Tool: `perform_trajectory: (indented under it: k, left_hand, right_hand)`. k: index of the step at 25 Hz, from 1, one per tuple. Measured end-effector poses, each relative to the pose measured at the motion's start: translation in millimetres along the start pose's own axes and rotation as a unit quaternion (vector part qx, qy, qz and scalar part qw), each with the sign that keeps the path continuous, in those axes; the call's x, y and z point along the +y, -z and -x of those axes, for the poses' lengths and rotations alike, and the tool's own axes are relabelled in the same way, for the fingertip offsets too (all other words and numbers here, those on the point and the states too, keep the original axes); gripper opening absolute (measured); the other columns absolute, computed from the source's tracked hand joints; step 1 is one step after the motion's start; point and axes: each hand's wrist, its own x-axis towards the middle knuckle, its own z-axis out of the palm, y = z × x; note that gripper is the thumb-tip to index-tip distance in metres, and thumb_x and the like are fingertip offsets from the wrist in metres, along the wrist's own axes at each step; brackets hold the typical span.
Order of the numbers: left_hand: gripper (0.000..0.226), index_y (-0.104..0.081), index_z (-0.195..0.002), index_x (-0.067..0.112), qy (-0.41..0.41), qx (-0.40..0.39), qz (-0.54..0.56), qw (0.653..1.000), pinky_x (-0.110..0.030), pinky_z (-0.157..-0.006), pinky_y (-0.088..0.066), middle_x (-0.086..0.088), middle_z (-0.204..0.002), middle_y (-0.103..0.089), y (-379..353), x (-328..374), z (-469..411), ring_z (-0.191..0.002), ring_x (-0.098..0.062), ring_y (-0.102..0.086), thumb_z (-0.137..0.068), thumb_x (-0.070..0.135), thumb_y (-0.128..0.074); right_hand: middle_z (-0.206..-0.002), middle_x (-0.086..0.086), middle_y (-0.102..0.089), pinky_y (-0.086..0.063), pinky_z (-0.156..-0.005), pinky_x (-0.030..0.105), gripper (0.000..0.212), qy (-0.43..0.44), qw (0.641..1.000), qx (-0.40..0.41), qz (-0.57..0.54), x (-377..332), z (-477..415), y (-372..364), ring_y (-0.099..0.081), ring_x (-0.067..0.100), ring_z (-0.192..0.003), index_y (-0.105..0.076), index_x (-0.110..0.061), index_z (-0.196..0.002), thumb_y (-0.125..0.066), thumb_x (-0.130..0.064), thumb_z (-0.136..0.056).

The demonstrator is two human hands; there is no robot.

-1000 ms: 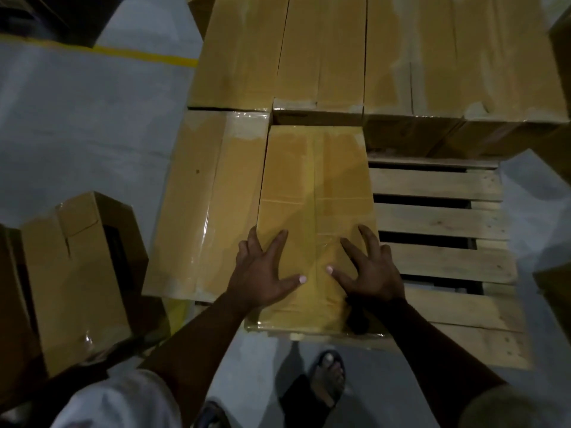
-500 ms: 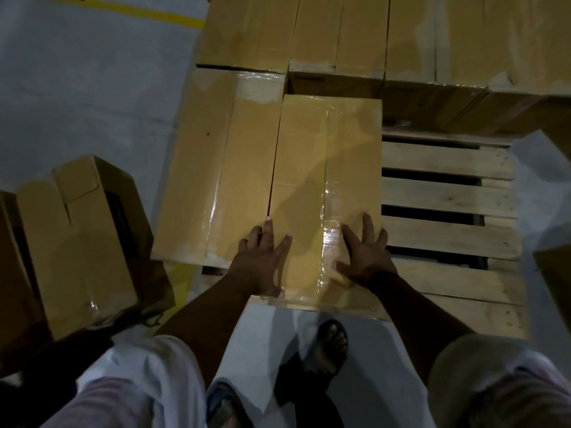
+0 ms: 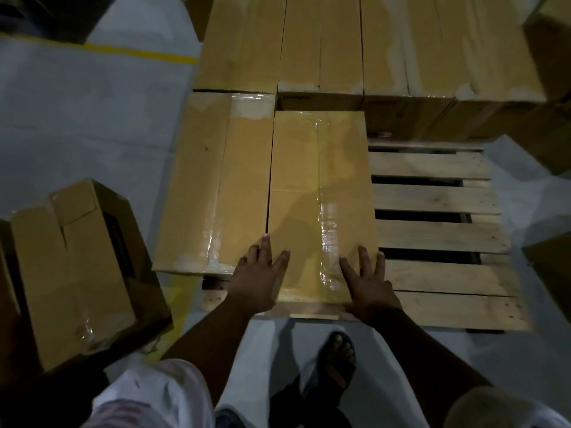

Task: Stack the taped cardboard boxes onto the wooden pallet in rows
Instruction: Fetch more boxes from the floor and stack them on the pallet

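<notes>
A taped cardboard box (image 3: 321, 186) lies on the wooden pallet (image 3: 438, 236), second in the near row, tight against another box (image 3: 216, 186) on its left. My left hand (image 3: 258, 279) rests flat on its near left corner, fingers spread. My right hand (image 3: 369, 282) lies flat on its near right corner, fingers apart. Neither hand grips the box. Behind, a higher row of taped boxes (image 3: 340, 44) fills the pallet's far side.
Bare pallet slats show to the right of the pressed box. A loose cardboard box (image 3: 80, 267) stands on the grey floor at my left. More boxes (image 3: 553, 267) sit at the right edge. A yellow floor line (image 3: 139, 52) runs at far left. My sandalled foot (image 3: 336, 362) is below.
The box has slid forward against the back row and sits flush with its left neighbour. Both hands have shifted from the top's middle to its near corners.
</notes>
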Motion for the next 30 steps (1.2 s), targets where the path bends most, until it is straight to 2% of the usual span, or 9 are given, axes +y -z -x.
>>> perform_trajectory:
  k: [6,11,15,18,20,22,25,28,30]
  left_hand:
    - [0.103,-0.011,-0.159,0.026,0.003,0.035,0.024,0.999,-0.053,-0.099,-0.051,-0.025,-0.163,-0.011,7.4,-5.0,-3.5,-0.139,-0.044,-0.029,-0.081,0.039,-0.077]
    - [0.099,-0.017,-0.159,0.025,0.019,0.039,0.051,0.998,-0.048,-0.088,-0.058,-0.019,-0.157,-0.021,8.0,-13.7,-12.8,-0.133,-0.038,-0.035,-0.081,0.037,-0.077]
    - [0.103,-0.018,-0.158,0.03,0.023,0.059,0.057,0.996,-0.047,-0.092,-0.056,-0.018,-0.155,-0.023,3.3,-11.9,-14.8,-0.13,-0.038,-0.038,-0.077,0.038,-0.081]
    - [0.118,-0.014,-0.159,0.034,0.039,0.035,0.166,0.985,-0.046,-0.105,-0.045,-0.014,-0.153,-0.028,7.9,-9.4,-26.4,-0.132,-0.036,-0.036,-0.069,0.042,-0.088]
    - [0.126,-0.009,-0.162,0.033,0.03,0.021,0.279,0.96,-0.043,-0.111,-0.036,-0.011,-0.153,-0.041,18.7,3.6,-38.2,-0.134,-0.035,-0.038,-0.068,0.044,-0.091]
    - [0.12,-0.008,-0.163,0.029,0.081,0.056,0.333,0.938,-0.046,-0.112,-0.032,-0.015,-0.159,-0.031,30.1,29.3,-49.3,-0.141,-0.038,-0.031,-0.075,0.041,-0.088]
    - [0.113,-0.007,-0.162,0.021,0.227,0.086,0.334,0.911,-0.047,-0.11,-0.036,-0.022,-0.162,-0.017,43.4,53.0,-66.7,-0.142,-0.043,-0.025,-0.082,0.044,-0.082]
    - [0.113,-0.007,-0.161,0.019,0.239,0.082,0.304,0.918,-0.047,-0.108,-0.039,-0.023,-0.159,-0.021,41.2,48.0,-69.1,-0.139,-0.044,-0.029,-0.081,0.045,-0.082]
    - [0.113,-0.009,-0.161,0.018,0.229,0.084,0.323,0.914,-0.049,-0.108,-0.041,-0.021,-0.156,-0.026,42.1,40.8,-67.9,-0.138,-0.043,-0.032,-0.081,0.042,-0.083]
  right_hand:
    - [-0.162,0.009,0.033,-0.038,-0.109,0.062,0.103,-0.009,0.998,0.049,-0.025,1.8,-7.9,-0.3,0.018,0.052,-0.148,-0.005,-0.038,-0.158,-0.078,-0.041,-0.085]
    - [-0.161,0.011,0.035,-0.039,-0.11,0.06,0.108,-0.014,0.997,0.058,-0.049,4.9,-20.8,16.6,0.006,0.052,-0.149,-0.01,-0.039,-0.157,-0.084,-0.043,-0.078]
    - [-0.158,0.02,0.036,-0.035,-0.115,0.054,0.134,-0.038,0.993,0.05,-0.095,11.9,-25.1,13.6,-0.009,0.049,-0.149,0.009,-0.034,-0.16,-0.086,-0.057,-0.068]
    - [-0.158,0.023,0.034,-0.034,-0.117,0.05,0.152,-0.075,0.979,0.018,-0.191,19.0,-37.4,24.9,-0.02,0.049,-0.147,0.019,-0.033,-0.157,-0.092,-0.06,-0.057]
    - [-0.159,0.024,0.03,-0.033,-0.118,0.051,0.151,-0.075,0.979,-0.002,-0.189,19.2,-43.3,28.5,-0.02,0.05,-0.147,0.022,-0.036,-0.156,-0.093,-0.053,-0.059]
    - [-0.16,0.019,0.026,-0.035,-0.117,0.051,0.15,-0.07,0.977,-0.007,-0.203,18.6,-43.2,26.6,-0.025,0.049,-0.144,0.023,-0.04,-0.155,-0.094,-0.046,-0.062]
    - [-0.162,0.015,0.019,-0.038,-0.115,0.051,0.146,-0.067,0.963,-0.001,-0.262,26.9,-39.9,14.5,-0.033,0.045,-0.143,0.023,-0.044,-0.153,-0.094,-0.04,-0.066]
    - [-0.161,0.016,0.004,-0.036,-0.115,0.052,0.141,-0.051,0.936,0.009,-0.347,34.7,-36.4,3.1,-0.026,0.045,-0.145,0.019,-0.045,-0.154,-0.093,-0.039,-0.068]
    - [-0.157,0.017,-0.008,-0.038,-0.112,0.054,0.141,-0.042,0.923,0.028,-0.38,36.4,-30.3,-3.3,-0.029,0.046,-0.142,0.016,-0.045,-0.156,-0.092,-0.045,-0.065]
